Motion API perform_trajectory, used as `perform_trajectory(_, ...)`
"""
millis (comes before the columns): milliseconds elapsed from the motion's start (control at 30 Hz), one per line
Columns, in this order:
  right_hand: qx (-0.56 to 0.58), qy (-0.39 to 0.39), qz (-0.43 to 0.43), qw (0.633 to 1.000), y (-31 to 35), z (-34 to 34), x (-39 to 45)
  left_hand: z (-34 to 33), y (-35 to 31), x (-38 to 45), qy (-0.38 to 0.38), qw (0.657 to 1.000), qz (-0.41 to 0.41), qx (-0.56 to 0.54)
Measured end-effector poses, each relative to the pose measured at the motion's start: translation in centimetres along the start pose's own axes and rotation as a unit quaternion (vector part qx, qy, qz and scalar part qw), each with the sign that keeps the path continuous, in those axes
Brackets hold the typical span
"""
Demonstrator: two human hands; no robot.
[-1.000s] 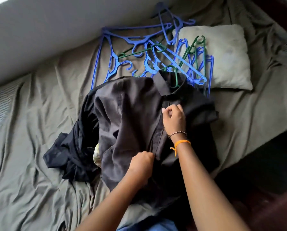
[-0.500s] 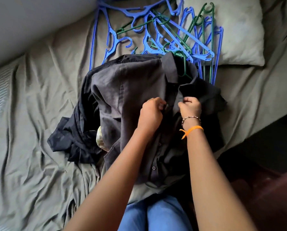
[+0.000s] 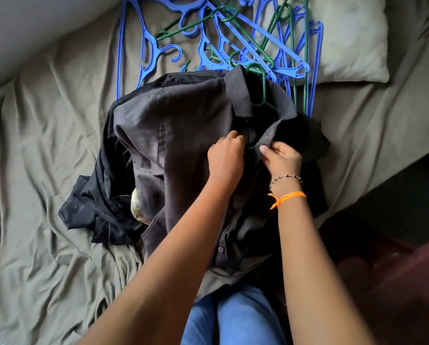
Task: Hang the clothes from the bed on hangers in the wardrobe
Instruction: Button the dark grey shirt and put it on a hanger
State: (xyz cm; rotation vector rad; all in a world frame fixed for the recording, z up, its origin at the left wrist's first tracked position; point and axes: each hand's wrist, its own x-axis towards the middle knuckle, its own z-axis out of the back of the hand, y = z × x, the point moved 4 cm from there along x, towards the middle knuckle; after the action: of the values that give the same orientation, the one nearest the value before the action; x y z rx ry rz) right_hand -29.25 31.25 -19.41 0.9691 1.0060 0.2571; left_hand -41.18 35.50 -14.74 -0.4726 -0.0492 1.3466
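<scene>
Shirt (image 3: 183,135) – matt woven cloth; hangers (image 3: 287,59) – smooth plastic; bedsheet (image 3: 46,150) – creased cloth.

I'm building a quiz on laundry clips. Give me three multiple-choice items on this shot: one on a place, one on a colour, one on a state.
1. Where is the pile of hangers?
A. beyond the shirt, partly on the pillow
B. on the floor
C. in a wardrobe

2. What colour is the hanger inside the dark grey shirt?
A. blue
B. green
C. white

3. What are the left hand and right hand doing?
A. resting flat
B. gripping hangers
C. pinching the shirt front below the collar

Answers: 1 A, the hangers overlap the pillow's edge; 2 B, a green hook shows at the collar; 3 C, fingers close on the placket.
</scene>
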Motion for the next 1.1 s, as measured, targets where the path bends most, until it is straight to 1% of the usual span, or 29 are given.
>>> perform_trajectory(67, -0.024, -0.004, 0.016, 1.0, 0.1, 0.0, -0.3, 0.4, 0.1, 0.0, -0.008, 0.999, 0.027, -0.041)
perform_trajectory(133, -0.074, -0.008, 0.048, 0.996, 0.5, 0.1, -0.6, 0.5, 0.2, -0.3, -0.007, 0.997, 0.055, -0.061)
perform_trajectory(233, -0.121, -0.006, 0.077, 0.99, 0.9, -0.1, -1.4, 0.0, -0.3, -0.8, 0.009, 0.999, 0.032, 0.003)
perform_trajectory(367, -0.171, -0.013, 0.115, 0.978, 1.5, -0.3, -2.2, -0.3, -0.2, -0.4, 0.031, 0.998, -0.014, 0.061)
perform_trajectory(433, -0.179, -0.009, 0.122, 0.976, 1.6, -0.4, -2.2, -0.5, 0.0, -0.3, 0.037, 0.997, -0.021, 0.065)
perform_trajectory(467, -0.183, -0.005, 0.125, 0.975, 1.5, -0.4, -2.2, -0.5, 0.1, -0.3, 0.038, 0.998, -0.009, 0.051)
perform_trajectory(567, -0.19, 0.005, 0.129, 0.973, 1.2, -0.6, -2.4, -0.9, 0.4, -0.2, 0.037, 0.999, 0.03, 0.004)
perform_trajectory(600, -0.19, 0.006, 0.127, 0.973, 1.2, -0.7, -2.5, -1.0, 0.4, -0.2, 0.033, 0.998, 0.038, -0.026)
perform_trajectory(633, -0.186, 0.005, 0.126, 0.974, 1.1, -0.7, -2.5, -0.9, 0.5, -0.1, 0.025, 0.995, 0.054, -0.079)
perform_trajectory(667, -0.178, 0.001, 0.125, 0.976, 1.2, -0.7, -2.5, -0.8, 0.6, -0.1, 0.018, 0.986, 0.076, -0.145)
perform_trajectory(733, -0.146, -0.007, 0.123, 0.982, 1.4, -0.7, -2.6, -0.5, 0.7, -0.1, 0.024, 0.958, 0.119, -0.26)
perform_trajectory(800, -0.112, -0.002, 0.121, 0.986, 1.5, -0.5, -2.8, -0.4, 0.9, -0.1, 0.043, 0.932, 0.142, -0.33)
perform_trajectory(867, -0.095, 0.001, 0.125, 0.988, 1.6, -0.3, -3.1, -0.5, 1.2, 0.1, 0.082, 0.911, 0.146, -0.378)
perform_trajectory(967, -0.076, 0.001, 0.125, 0.989, 1.5, -0.1, -3.4, -0.5, 1.2, 0.0, 0.138, 0.888, 0.151, -0.411)
perform_trajectory(1033, -0.065, 0.01, 0.116, 0.991, 1.6, -0.1, -3.6, -0.4, 1.2, -0.1, 0.146, 0.877, 0.152, -0.432)
perform_trajectory(1100, -0.034, 0.038, 0.09, 0.995, 1.6, 0.0, -3.5, -0.5, 1.3, -0.2, 0.148, 0.866, 0.152, -0.453)
